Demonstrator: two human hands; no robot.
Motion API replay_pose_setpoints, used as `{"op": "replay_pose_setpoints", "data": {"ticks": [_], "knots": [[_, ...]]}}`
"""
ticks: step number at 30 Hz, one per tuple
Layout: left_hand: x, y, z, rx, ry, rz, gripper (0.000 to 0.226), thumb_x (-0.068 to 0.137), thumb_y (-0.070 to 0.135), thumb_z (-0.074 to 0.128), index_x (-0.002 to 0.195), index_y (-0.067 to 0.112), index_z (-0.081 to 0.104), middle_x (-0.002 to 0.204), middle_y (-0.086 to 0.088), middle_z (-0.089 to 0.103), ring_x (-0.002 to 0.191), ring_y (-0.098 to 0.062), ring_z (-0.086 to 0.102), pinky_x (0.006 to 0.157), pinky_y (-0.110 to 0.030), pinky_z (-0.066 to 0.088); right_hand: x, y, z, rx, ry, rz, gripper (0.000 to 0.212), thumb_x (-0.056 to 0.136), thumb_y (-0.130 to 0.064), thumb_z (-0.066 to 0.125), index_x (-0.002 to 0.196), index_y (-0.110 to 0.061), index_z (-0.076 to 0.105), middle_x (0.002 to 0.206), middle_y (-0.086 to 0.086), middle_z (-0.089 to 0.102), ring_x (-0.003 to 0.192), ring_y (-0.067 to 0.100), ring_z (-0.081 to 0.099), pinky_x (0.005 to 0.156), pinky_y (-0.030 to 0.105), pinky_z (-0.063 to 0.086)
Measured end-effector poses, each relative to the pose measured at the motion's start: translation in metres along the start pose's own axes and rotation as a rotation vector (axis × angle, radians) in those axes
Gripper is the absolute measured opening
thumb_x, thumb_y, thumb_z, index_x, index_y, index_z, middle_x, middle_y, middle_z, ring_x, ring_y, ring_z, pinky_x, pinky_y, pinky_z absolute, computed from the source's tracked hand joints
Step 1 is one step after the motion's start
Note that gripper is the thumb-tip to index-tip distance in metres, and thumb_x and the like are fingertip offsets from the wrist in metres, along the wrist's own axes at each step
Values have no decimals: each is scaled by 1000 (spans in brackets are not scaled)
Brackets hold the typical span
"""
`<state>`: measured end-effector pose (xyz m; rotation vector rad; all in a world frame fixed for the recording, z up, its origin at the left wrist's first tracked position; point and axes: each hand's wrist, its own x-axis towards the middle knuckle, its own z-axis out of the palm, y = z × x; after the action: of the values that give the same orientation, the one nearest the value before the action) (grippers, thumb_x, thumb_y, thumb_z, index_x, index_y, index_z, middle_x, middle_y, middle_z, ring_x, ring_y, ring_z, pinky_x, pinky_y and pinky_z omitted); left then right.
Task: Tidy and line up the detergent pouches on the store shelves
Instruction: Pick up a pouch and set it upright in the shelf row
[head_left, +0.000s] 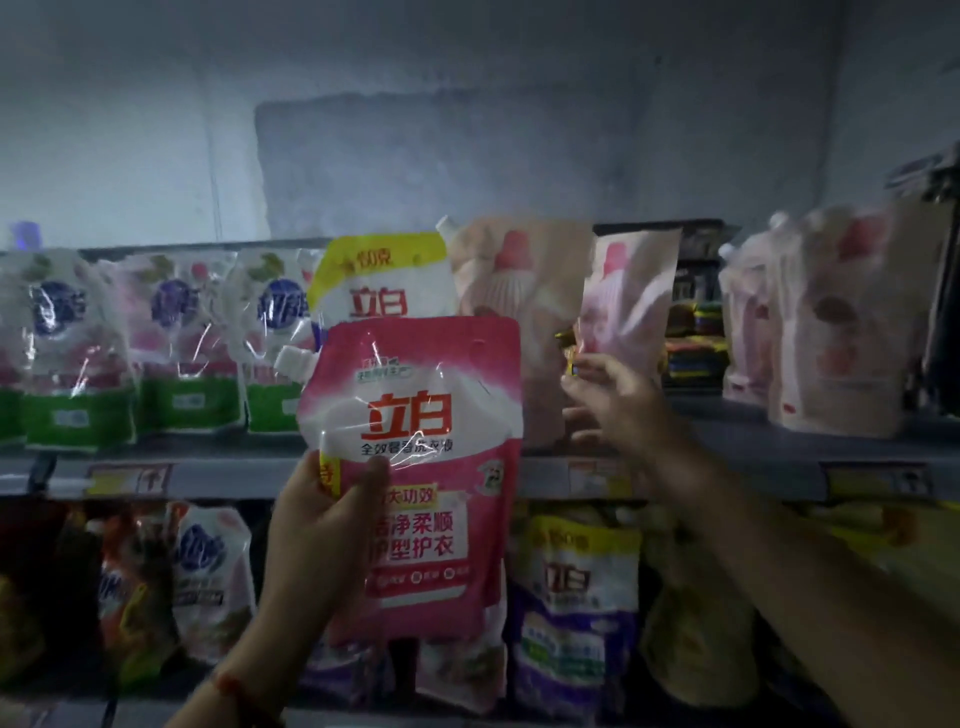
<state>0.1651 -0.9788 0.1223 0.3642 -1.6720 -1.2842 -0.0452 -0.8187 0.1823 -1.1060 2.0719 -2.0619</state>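
My left hand (322, 525) grips a pink and white detergent pouch (431, 467) by its left edge and holds it upright in front of the top shelf (769, 470). Behind it stands a yellow-topped pouch (384, 280) of the same brand. My right hand (613, 402) reaches onto the shelf and pinches the lower edge of a pale pink pouch (626, 296) that leans to the left. Another pale pink pouch (506, 275) stands between the two.
Three white, pink and green pouches (176, 343) line the shelf's left part. Pale pink pouches (826, 327) stand at the right. The lower shelf holds several mixed pouches, among them a purple one (571, 613). A grey wall rises behind.
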Motion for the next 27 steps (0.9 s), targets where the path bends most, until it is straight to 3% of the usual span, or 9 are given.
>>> {"op": "replay_pose_setpoints", "data": {"ticks": [3,6,10,13,16,19,24,27], "knots": [[17,1,10,36,40,43,31,82,38,63,103,15,62,83,-7,76,69,-26,75,55,-35,60,54,-5,-9,136,34,64,27,94,-26,60,121,-22,58,112,3,66,87,23,68,58,27,55],[30,-1,18,26,77,53,20,88,28,63,101,13,62,82,-8,75,66,-24,74,49,-27,56,104,-3,-8,221,66,108,18,93,-25,62,107,-14,64,95,7,70,77,22,65,54,28,51],[41,-4,22,56,103,53,16,92,26,61,100,12,61,82,-5,75,66,-22,74,48,-24,56,143,-1,-3,239,59,153,34,84,-36,71,106,-12,64,91,10,73,74,24,71,65,37,58],[50,-10,23,85,126,41,20,91,26,62,101,9,61,80,-12,74,67,-28,73,53,-35,57,155,3,-3,237,72,127,15,90,-22,68,82,-11,63,80,10,69,60,22,67,57,33,53],[56,-14,25,71,153,32,22,90,26,64,102,7,62,81,-14,73,67,-28,73,58,-40,57,162,4,-11,198,75,94,19,91,-13,67,74,-9,59,67,7,65,44,13,61,52,25,54],[60,-13,26,48,143,18,22,87,26,65,100,9,63,80,-13,74,67,-29,73,57,-39,57,164,5,-22,183,96,71,19,91,-11,67,75,-6,58,69,9,64,50,15,62,51,23,54],[69,-20,24,39,122,10,28,85,37,71,105,18,65,96,-14,74,85,-38,73,78,-62,57,161,8,-46,141,172,58,14,90,-12,69,86,0,63,75,10,65,57,18,63,52,23,57],[72,-23,27,-5,122,-17,42,82,53,75,114,28,64,109,-10,73,96,-35,72,83,-62,56,161,12,-68,104,224,54,16,90,-12,69,78,-5,61,77,10,65,56,16,62,52,23,57]]}}
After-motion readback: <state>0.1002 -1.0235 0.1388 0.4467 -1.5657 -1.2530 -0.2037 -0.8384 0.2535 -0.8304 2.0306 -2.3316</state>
